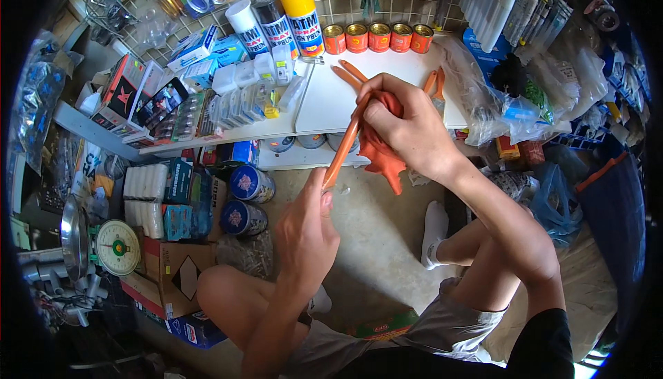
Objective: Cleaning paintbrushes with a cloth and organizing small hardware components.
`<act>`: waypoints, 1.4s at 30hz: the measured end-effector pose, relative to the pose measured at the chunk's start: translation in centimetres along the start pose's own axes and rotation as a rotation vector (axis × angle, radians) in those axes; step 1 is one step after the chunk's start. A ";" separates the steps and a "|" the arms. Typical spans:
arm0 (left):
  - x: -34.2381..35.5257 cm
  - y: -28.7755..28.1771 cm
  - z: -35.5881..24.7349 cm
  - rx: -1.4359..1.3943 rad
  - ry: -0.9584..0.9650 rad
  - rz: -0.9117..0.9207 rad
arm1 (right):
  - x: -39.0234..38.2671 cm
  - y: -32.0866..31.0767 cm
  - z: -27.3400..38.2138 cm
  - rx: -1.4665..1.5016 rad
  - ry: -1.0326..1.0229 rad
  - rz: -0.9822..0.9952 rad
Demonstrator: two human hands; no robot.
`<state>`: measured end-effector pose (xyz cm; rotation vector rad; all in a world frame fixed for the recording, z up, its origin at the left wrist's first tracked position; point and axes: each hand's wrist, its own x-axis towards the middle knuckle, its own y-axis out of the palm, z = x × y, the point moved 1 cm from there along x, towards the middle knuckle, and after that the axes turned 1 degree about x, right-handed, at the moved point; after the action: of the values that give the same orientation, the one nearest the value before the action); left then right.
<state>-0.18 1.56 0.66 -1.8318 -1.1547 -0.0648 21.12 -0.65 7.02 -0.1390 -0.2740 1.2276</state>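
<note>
My left hand (307,234) is closed around the lower end of a paintbrush (342,151) with a long orange handle. Its bristle end is hidden in that hand. My right hand (413,127) pinches a crumpled red-orange cloth (383,161) against the upper end of the handle, and part of the cloth hangs down below the fingers. Beyond my hands, on the white shelf (319,106), lie more orange-handled brushes (347,75). Others, with brush handles (439,85) pointing away, lie just right of my right hand.
Several small red tins (379,38) and tall spray cans (301,20) line the shelf's back. Small plastic boxes (238,106) and a propped phone (162,102) stand at left. A dial scale (117,248) sits lower left; plastic bags (552,199) crowd the right.
</note>
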 end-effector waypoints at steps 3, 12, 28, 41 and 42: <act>0.1 0.3 -0.4 -0.017 -0.067 0.057 | 0.0 -0.1 -0.5 -0.086 -0.111 -0.151; -0.1 0.1 -0.8 0.127 0.101 -0.008 | -0.5 0.1 1.4 -0.365 -0.128 -0.193; 0.1 -0.4 -0.9 -0.348 -0.187 0.133 | 0.4 -1.8 -1.4 0.244 0.049 0.042; 0.2 -0.2 -0.5 -0.010 0.069 0.072 | 0.3 -0.8 -1.1 0.454 0.153 0.000; 0.2 -0.1 -0.5 -0.009 0.069 0.071 | 0.3 -0.7 -1.2 0.446 0.145 -0.015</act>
<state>0.05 1.34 1.08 -1.8629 -1.0420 -0.0913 22.17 -0.50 6.08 0.1598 0.1274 1.2295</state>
